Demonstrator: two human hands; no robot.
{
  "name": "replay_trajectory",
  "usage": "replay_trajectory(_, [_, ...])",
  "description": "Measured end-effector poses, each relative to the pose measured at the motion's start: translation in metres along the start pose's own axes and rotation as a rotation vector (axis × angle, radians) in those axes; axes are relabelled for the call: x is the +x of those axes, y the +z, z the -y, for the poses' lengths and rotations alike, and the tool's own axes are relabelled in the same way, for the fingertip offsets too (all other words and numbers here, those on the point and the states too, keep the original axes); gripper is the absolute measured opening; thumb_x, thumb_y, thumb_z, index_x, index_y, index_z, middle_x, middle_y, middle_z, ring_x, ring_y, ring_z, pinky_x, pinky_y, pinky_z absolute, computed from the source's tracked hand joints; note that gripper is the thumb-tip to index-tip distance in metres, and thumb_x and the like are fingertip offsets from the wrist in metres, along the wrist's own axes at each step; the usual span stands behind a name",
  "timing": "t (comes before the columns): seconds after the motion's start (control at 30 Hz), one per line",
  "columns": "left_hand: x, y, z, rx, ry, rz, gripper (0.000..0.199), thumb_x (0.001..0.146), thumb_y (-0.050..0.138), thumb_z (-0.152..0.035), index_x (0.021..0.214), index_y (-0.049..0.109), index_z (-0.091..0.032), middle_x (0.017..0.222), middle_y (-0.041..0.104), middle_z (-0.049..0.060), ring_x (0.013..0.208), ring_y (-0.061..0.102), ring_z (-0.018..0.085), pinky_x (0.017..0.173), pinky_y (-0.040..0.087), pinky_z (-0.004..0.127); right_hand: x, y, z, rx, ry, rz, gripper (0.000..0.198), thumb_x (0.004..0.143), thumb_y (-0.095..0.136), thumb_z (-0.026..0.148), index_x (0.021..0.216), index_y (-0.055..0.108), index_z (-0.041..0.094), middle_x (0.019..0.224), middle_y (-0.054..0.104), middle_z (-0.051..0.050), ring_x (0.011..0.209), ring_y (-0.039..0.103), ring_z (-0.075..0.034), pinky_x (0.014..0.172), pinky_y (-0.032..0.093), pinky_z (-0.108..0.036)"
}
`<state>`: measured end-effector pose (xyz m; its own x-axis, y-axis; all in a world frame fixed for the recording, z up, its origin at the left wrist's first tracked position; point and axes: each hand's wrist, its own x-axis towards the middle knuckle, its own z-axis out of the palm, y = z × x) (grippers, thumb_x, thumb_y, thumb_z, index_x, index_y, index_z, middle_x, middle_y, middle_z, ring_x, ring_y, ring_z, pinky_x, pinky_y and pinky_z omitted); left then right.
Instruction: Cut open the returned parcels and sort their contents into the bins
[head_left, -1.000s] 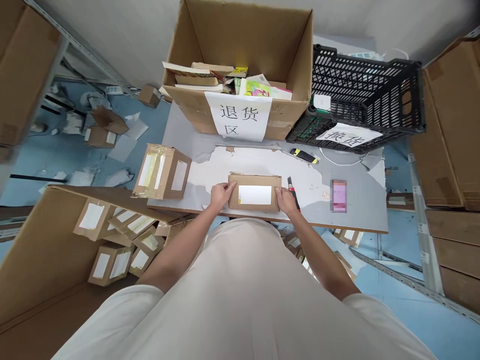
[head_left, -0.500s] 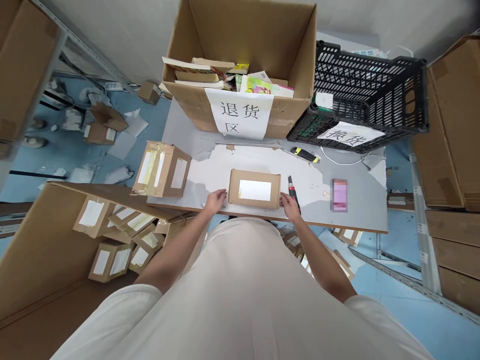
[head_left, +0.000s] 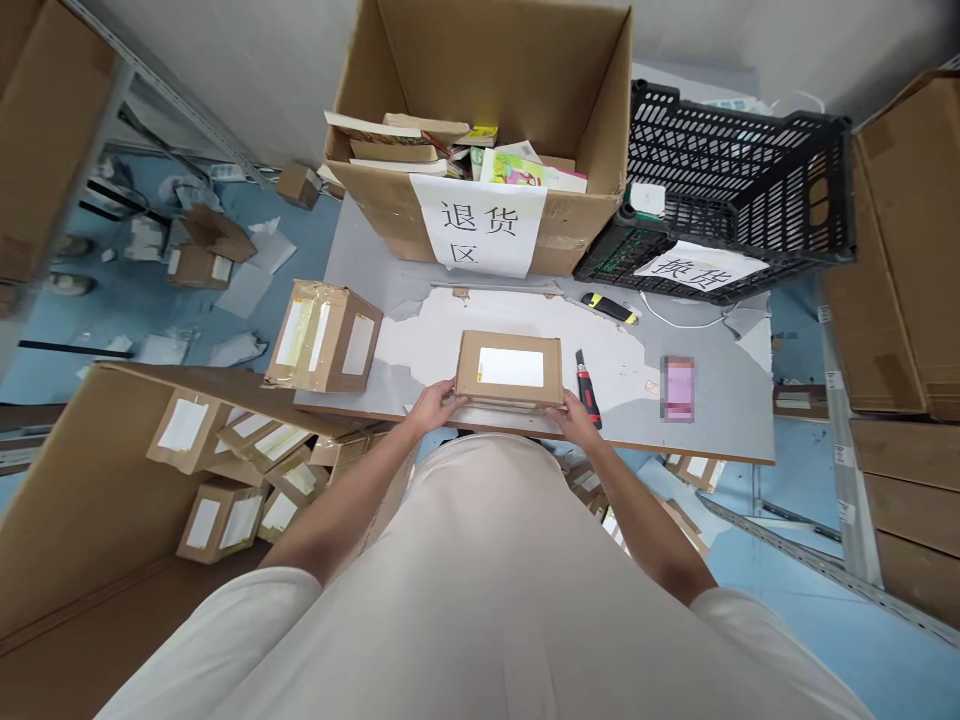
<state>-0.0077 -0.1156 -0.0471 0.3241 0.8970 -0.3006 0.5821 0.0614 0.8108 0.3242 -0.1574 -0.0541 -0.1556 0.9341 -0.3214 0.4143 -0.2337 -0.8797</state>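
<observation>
Parcel (head_left: 510,367), one, gripped at two corners
Your left hand (head_left: 435,406) and right hand (head_left: 576,418) hold it near one red knife (head_left: 587,392).

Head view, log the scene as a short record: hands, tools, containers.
Left hand: on the near left corner of the labelled box
Right hand: on its near right corner
Red-black cutter: right of the box, blade out
Yellow-black tool: farther back
Large carton: books inside, paper sign on front
Black crate: right of the carton, also with a sign
</observation>
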Motion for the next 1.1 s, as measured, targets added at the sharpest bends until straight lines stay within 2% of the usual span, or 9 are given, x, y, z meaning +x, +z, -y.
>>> replay_trajectory(0.07, [0.005,-0.011,-0.016,0.116,0.024,-0.048,0.041,0.086,0.046,-0.052,0.094,0.067,-0.017,0.086,0.066,0.007,0.08,0.061,0.02,0.076,0.048,0.031,0.005,-0.01,0.012,-0.112,-0.023,-0.028,0.037,0.088,0.045,0.043,0.11,0.06,0.018,0.108,0.058,-0.01,0.099,0.057,-0.021,0.087,0.049,-0.037])
replay_trajectory(0.17, [0.019,-0.021,-0.037,0.229,0.003,-0.151,0.049,0.091,0.036,-0.052,0.068,0.062,-0.018,0.069,0.059,0.005,0.068,0.056,0.017,0.069,0.043,0.029,0.02,-0.023,0.033,-0.306,-0.023,-0.095,0.042,0.093,0.032,0.049,0.084,0.059,0.019,0.088,0.059,-0.008,0.087,0.056,-0.022,0.085,0.046,-0.038])
replay_trajectory(0.33, [0.043,-0.017,-0.047,0.206,-0.114,-0.22,0.055,0.092,0.031,-0.054,0.059,0.057,-0.018,0.065,0.058,0.005,0.065,0.054,0.017,0.066,0.04,0.028,0.046,-0.028,0.053,-0.435,0.06,-0.141,0.053,0.095,0.02,0.053,0.075,0.056,0.019,0.083,0.062,-0.011,0.085,0.057,-0.023,0.084,0.043,-0.036])
replay_trajectory(0.43, [0.047,-0.012,-0.044,0.182,-0.117,-0.22,0.054,0.092,0.031,-0.053,0.067,0.063,-0.018,0.07,0.059,0.006,0.07,0.056,0.018,0.07,0.043,0.029,0.054,-0.026,0.051,-0.41,0.115,-0.148,0.057,0.095,0.019,0.054,0.082,0.061,0.018,0.09,0.066,-0.012,0.09,0.059,-0.023,0.085,0.043,-0.034])
replay_trajectory(0.6, [0.037,-0.007,-0.042,0.163,-0.094,-0.17,0.046,0.075,0.06,-0.056,0.097,0.068,-0.016,0.085,0.058,0.006,0.08,0.058,0.02,0.076,0.048,0.031,0.05,-0.031,0.03,-0.312,0.145,-0.121,0.058,0.095,0.019,0.052,0.1,0.065,0.018,0.096,0.068,-0.009,0.087,0.063,-0.021,0.083,0.047,-0.034])
replay_trajectory(0.77, [0.034,-0.002,-0.044,0.092,-0.126,-0.225,0.057,0.078,0.058,-0.054,0.12,0.061,-0.017,0.098,0.061,0.008,0.089,0.059,0.022,0.083,0.049,0.035,0.032,-0.042,-0.001,-0.474,0.389,-0.318,0.047,0.089,0.045,0.04,0.126,0.054,0.014,0.122,0.056,-0.018,0.112,0.055,-0.028,0.096,0.042,-0.041])
replay_trajectory(0.9, [0.034,0.004,-0.047,0.1,-0.143,-0.259,0.059,0.081,0.056,-0.053,0.126,0.056,-0.015,0.106,0.061,0.011,0.098,0.059,0.025,0.09,0.048,0.038,0.024,-0.041,-0.017,-0.58,0.612,-0.264,0.051,0.076,0.062,0.03,0.124,0.053,0.016,0.121,0.052,-0.02,0.116,0.052,-0.036,0.093,0.042,-0.05])
replay_trajectory(1.0, [0.028,0.009,-0.051,0.176,-0.06,-0.38,0.072,0.081,0.056,-0.053,0.138,0.042,-0.01,0.13,0.05,0.019,0.119,0.051,0.03,0.1,0.042,0.043,0.022,-0.042,-0.017,-0.539,0.573,-0.252,0.051,0.077,0.056,0.023,0.127,0.049,0.012,0.116,0.054,-0.021,0.108,0.056,-0.034,0.092,0.042,-0.051])
replay_trajectory(1.1, [0.016,0.018,-0.056,0.329,0.151,-0.453,0.07,0.081,0.059,-0.05,0.138,0.041,-0.013,0.143,0.039,0.021,0.134,0.036,0.034,0.11,0.031,0.049,0.02,-0.051,-0.001,-0.46,0.417,-0.275,0.055,0.086,0.038,0.022,0.14,0.033,0.01,0.122,0.053,-0.021,0.113,0.053,-0.032,0.096,0.041,-0.049])
